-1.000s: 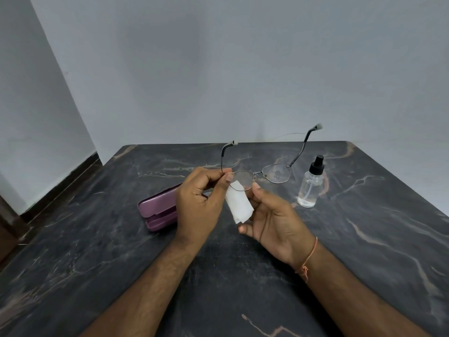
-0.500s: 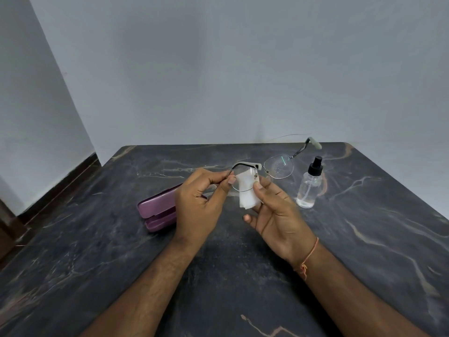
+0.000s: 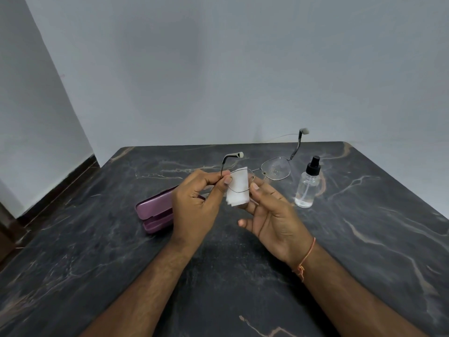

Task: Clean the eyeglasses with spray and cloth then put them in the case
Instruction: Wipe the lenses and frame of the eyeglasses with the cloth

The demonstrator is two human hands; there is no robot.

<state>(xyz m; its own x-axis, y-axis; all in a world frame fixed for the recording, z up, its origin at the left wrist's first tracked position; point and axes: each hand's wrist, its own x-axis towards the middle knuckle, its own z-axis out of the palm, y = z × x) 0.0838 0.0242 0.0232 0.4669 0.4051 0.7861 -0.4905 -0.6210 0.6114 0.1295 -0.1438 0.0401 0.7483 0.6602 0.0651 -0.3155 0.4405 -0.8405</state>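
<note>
Eyeglasses (image 3: 277, 169) held level, long axis left-right, temples pointing away; left fingers (image 3: 224, 179) pinching frame, right fingers (image 3: 255, 186) pinching cloth (image 3: 239, 190) on lens. Spray bottle (image 3: 306, 188) upright, approx. empty. Case (image 3: 155, 211) shut on tabletop (image 3: 364, 239).

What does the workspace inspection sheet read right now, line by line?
Surface: dark veined marble table.
Job's things: thin metal-framed eyeglasses held above the table, droplets on the uncovered lens; white folded cloth over the other lens; clear spray bottle with black nozzle upright; purple hard case lying partly behind the left hand.
Clutter: nothing seen.
Grippers: left hand pinches the frame by the temple hinge; right hand pinches the cloth on the lens.
Cables: nothing seen.
Surroundings: plain grey walls, dark skirting.
</note>
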